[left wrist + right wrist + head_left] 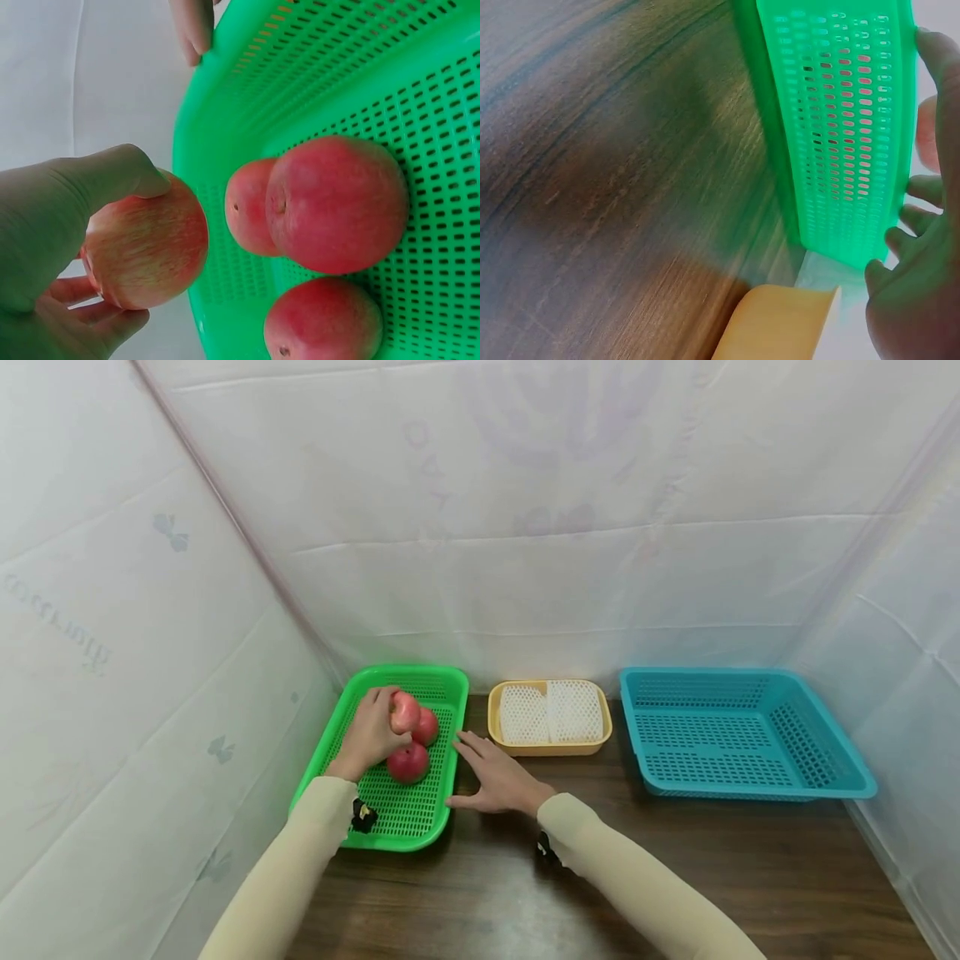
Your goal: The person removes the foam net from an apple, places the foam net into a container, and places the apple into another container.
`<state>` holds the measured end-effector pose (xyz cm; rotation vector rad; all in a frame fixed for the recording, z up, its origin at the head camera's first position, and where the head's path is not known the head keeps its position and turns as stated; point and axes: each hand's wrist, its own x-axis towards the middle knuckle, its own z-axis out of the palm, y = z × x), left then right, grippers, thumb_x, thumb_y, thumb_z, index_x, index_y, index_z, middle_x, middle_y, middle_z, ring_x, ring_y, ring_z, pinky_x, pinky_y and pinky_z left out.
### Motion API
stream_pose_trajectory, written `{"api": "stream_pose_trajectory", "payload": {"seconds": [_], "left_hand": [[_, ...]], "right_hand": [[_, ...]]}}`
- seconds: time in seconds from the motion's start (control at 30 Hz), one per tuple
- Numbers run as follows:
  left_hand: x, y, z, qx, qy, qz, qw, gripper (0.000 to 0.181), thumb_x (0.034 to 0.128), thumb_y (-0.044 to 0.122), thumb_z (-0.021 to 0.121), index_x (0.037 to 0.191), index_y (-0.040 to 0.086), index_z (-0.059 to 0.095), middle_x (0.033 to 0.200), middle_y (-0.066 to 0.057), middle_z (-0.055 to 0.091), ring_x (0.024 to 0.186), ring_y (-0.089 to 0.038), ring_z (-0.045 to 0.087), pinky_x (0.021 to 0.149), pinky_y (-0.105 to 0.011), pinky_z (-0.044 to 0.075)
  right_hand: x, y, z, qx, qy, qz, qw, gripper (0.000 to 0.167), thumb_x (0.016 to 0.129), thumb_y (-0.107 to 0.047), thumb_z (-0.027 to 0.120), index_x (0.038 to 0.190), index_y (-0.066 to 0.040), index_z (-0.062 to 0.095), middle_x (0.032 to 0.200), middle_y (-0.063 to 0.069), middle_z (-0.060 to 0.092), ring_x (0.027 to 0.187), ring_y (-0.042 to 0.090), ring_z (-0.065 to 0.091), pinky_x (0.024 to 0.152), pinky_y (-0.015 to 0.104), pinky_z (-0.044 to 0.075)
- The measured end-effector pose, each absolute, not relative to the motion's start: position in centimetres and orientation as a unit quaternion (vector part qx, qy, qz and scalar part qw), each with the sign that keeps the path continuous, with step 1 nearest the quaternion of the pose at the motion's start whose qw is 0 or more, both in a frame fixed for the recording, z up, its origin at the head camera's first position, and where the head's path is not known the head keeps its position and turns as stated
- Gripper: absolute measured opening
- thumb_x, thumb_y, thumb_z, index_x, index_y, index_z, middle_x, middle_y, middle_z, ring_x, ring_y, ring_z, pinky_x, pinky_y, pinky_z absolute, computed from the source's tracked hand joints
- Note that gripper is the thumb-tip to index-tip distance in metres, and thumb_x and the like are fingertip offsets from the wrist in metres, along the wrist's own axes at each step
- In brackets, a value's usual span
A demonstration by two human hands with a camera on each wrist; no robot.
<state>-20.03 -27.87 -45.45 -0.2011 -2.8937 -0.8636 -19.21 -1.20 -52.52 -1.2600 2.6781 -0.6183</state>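
My left hand (369,733) grips a red apple (150,247) with thumb and fingers, raised over the green basket (405,839). Below it, three more apples sit in the basket; the left wrist view shows a large one (341,202), one partly hidden behind it (249,206) and one at the bottom (324,321). My right hand (495,777) is at the basket's right rim, fingers spread and fairly straight. In the right wrist view its fingertips (926,189) lie along the rim, and it holds nothing.
A small yellow basket (551,749) with white foam net sleeves (573,710) stands right of the green basket. Farther right is a blue basket (705,768). All stand on a dark wooden table (675,852), with white sheeting (525,577) behind and at both sides.
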Motion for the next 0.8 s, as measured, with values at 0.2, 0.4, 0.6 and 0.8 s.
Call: {"api": "stream_pose_trajectory", "payload": {"seconds": [0.2, 0.4, 0.6, 0.8], "left_hand": [[-20.6, -28.7, -45.9, -0.066, -0.958, -0.274, 0.053, 0.082, 0.0753, 0.012, 0.08, 0.146, -0.005, 0.043, 0.142, -0.028, 0.044, 0.125, -0.045, 0.048, 0.101, -0.061, 0.046], [-21.3, -29.5, -46.4, -0.061, -0.959, -0.274, 0.046, 0.08, 0.0766, 0.013, 0.08, 0.145, -0.007, 0.042, 0.139, -0.029, 0.045, 0.123, -0.044, 0.048, 0.102, -0.06, 0.045], [-22.2, -30.2, -46.2, -0.055, -0.96, -0.272, 0.041, 0.079, 0.0763, 0.011, 0.083, 0.141, -0.011, 0.043, 0.134, -0.033, 0.046, 0.119, -0.046, 0.049, 0.1, -0.06, 0.046], [-23.3, -31.0, -45.9, -0.054, -0.962, -0.267, 0.031, 0.078, 0.0777, 0.009, 0.084, 0.14, -0.013, 0.042, 0.134, -0.034, 0.049, 0.123, -0.048, 0.05, 0.101, -0.06, 0.045]], "right_hand": [[-19.2, -1.3, -52.4, -0.407, 0.889, -0.194, 0.077, 0.1, 0.091, -0.07, 0.06, 0.164, -0.013, 0.021, 0.172, 0.007, 0.013, 0.156, 0.026, 0.018, 0.123, 0.042, 0.025], [-19.2, -1.3, -52.3, -0.408, 0.889, -0.192, 0.077, 0.1, 0.091, -0.07, 0.06, 0.164, -0.013, 0.022, 0.172, 0.005, 0.013, 0.156, 0.026, 0.018, 0.124, 0.04, 0.023], [-19.2, -1.4, -52.2, -0.412, 0.889, -0.187, 0.07, 0.101, 0.091, -0.07, 0.061, 0.164, -0.012, 0.023, 0.171, 0.006, 0.014, 0.156, 0.026, 0.02, 0.124, 0.04, 0.023], [-19.1, -1.3, -52.0, -0.416, 0.885, -0.2, 0.069, 0.1, 0.091, -0.067, 0.063, 0.163, -0.01, 0.024, 0.171, 0.008, 0.014, 0.155, 0.026, 0.021, 0.122, 0.043, 0.027]]}}
